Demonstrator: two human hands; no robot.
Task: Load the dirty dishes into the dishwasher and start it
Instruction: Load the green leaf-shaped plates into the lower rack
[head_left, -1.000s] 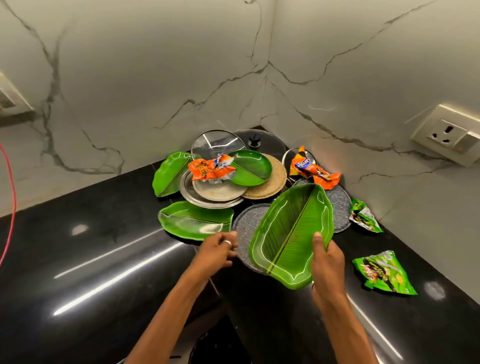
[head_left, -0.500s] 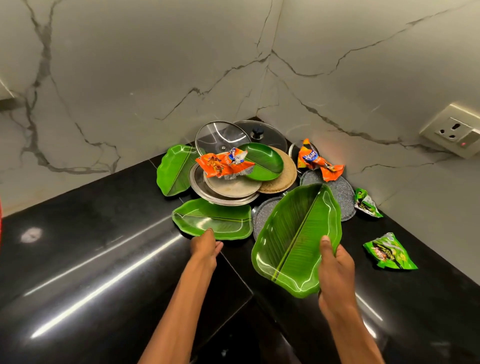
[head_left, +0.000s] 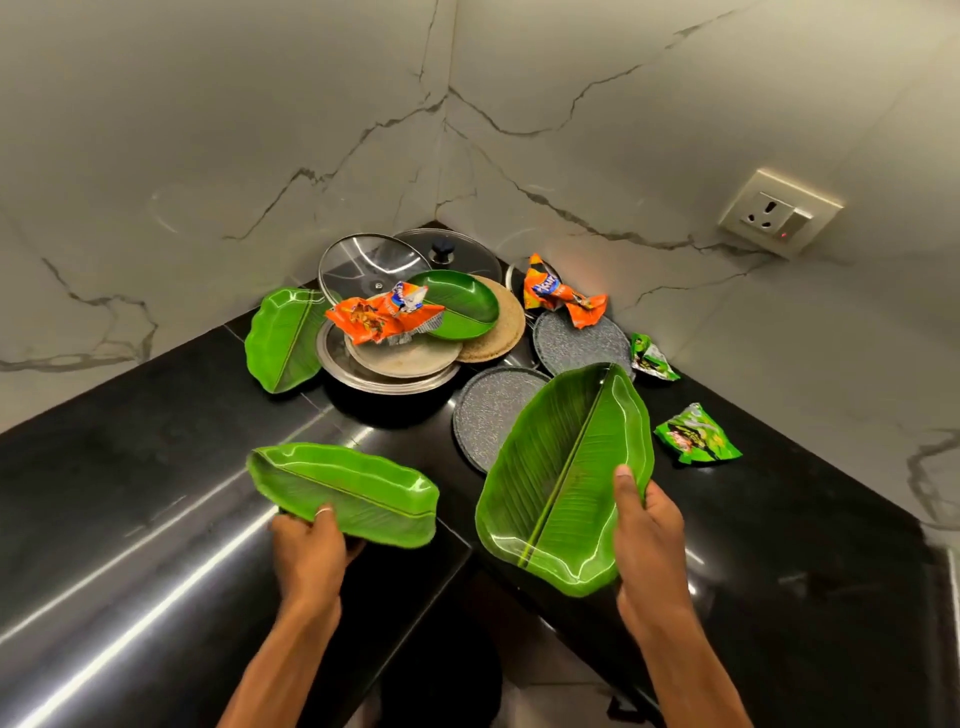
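Black counter (head_left: 156, 467): left hand (head_left: 309, 551) now grips second leaf plate (head_left: 353, 493), lifted clear.

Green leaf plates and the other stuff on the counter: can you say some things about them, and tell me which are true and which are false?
1. The left hand holds the left leaf plate. True.
2. The right hand is empty. False: it holds the right leaf plate.
3. An orange wrapper lies on the steel plates. True.
4. The wall socket is on the left wall. False: it is on the right wall.
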